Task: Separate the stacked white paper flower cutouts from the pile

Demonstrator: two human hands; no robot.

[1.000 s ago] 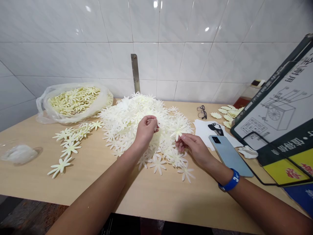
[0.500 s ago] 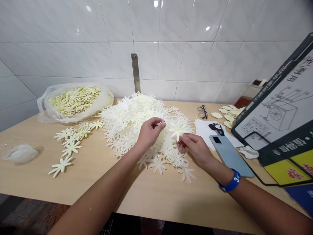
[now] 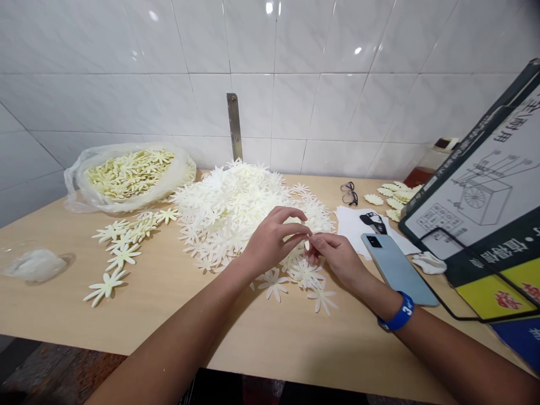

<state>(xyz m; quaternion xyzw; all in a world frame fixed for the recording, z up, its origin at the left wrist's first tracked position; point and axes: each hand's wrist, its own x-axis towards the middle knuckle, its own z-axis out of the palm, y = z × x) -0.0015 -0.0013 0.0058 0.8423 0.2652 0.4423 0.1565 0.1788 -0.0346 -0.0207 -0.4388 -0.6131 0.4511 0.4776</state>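
My right hand (image 3: 340, 259) pinches a pale flower cutout (image 3: 307, 245) at the near right side of a heap. Most of that cutout is hidden behind the fingers. My left hand (image 3: 274, 235) meets it there, thumb and fingertips drawn together at the cutout; what lies between them is hidden. Under and behind both hands spreads the large heap of white flower cutouts (image 3: 236, 197), with long thin petals. A few loose flower cutouts (image 3: 322, 296) lie at its near edge.
A plastic bag (image 3: 185, 163) of yellowish flower cutouts stands back left, with a row of cutouts (image 3: 122, 253) before it. Far left is a small bag of white material (image 3: 37, 264). On the right are a phone (image 3: 399, 270), eyeglasses (image 3: 349, 193), white paper (image 3: 348, 222) and a large box (image 3: 476, 208).
My left hand has moved right and slightly nearer, bringing its fingertips to the flower cutout in my right hand. My right hand has stayed almost in place.
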